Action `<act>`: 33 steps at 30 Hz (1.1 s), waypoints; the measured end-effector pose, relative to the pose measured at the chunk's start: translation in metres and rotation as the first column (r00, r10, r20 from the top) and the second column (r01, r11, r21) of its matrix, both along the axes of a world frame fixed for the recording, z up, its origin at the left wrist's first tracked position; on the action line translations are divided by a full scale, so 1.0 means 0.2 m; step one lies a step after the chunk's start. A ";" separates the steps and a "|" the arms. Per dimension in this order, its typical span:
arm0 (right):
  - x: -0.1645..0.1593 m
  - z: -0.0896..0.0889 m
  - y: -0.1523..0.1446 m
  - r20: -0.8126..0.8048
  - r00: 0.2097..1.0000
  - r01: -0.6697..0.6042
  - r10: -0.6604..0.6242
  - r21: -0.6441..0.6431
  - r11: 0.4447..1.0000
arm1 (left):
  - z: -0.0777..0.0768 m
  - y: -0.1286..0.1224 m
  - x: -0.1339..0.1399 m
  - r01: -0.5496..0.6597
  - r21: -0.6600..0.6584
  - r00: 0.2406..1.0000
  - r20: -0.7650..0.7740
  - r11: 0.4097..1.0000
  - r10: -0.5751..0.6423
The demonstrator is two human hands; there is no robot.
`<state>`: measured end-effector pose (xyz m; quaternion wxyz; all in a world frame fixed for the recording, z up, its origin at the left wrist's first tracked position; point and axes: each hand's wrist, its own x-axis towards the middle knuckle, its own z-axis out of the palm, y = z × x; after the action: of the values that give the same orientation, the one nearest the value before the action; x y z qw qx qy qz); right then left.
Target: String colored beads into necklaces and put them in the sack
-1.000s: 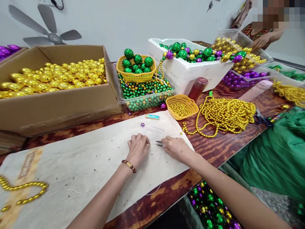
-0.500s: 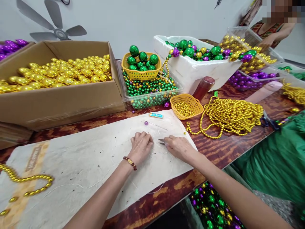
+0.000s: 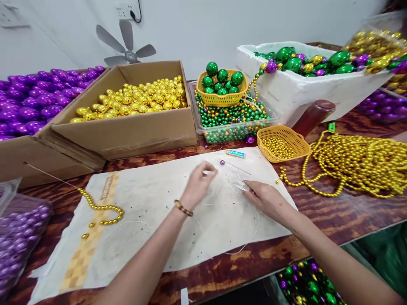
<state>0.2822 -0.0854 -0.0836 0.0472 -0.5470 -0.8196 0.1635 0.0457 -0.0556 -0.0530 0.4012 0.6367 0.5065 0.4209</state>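
My left hand [image 3: 199,182], a beaded bracelet [image 3: 183,208] at its wrist, is raised a little over the white cloth sheet [image 3: 152,195]. Its fingers curl into a pinch; what they hold, if anything, is too blurred to see. In my right hand [image 3: 265,197] are small thread snips [image 3: 242,186], their blades pointing left. A clear thread [image 3: 257,220] loops over the sheet below both hands. Just beyond them lie a purple bead [image 3: 222,162] and a thin needle [image 3: 238,167]. A gold bead strand [image 3: 108,207] rests at the sheet's left part, with two loose gold beads close by.
Behind the sheet stand a cardboard box [image 3: 140,131] of gold beads, a clear tub [image 3: 219,136] of green beads, and a foam box [image 3: 270,91]. A small yellow basket [image 3: 299,148] and piled gold strands [image 3: 359,165] are on the right. Purple beads [image 3: 28,228] fill a container at left.
The view has swung left, bringing more purple beads into sight. My left hand has lifted and turned, its fingers now pinched. The snips stay in my right hand.
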 end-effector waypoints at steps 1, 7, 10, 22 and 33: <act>-0.02 0.00 0.00 -0.040 0.999 0.001 -0.001 -0.002 1.000 | 0.05 0.03 -0.06 -0.025 -0.024 0.989 0.146 0.999 0.028; -0.27 0.05 0.04 -0.053 0.997 -0.058 0.059 0.026 0.998 | 0.28 0.10 -0.35 0.056 -0.193 0.815 0.576 0.980 0.067; -0.41 0.07 0.10 -0.026 0.995 -0.095 0.097 0.063 0.993 | 0.29 0.07 -0.42 0.052 -0.227 0.780 0.618 0.972 0.102; -0.61 0.09 0.21 0.029 0.988 -0.153 0.151 0.088 0.984 | 0.25 0.05 -0.49 0.021 -0.266 0.736 0.657 0.964 0.165; -0.72 0.08 0.25 -0.007 0.984 -0.176 0.177 0.116 0.978 | 0.25 0.05 -0.48 0.042 -0.276 0.726 0.668 0.960 0.161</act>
<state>0.1389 -0.0363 -0.0676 0.0708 -0.4671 -0.8726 0.1243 -0.0510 -0.0450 -0.0025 0.6291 0.3583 0.3959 0.5648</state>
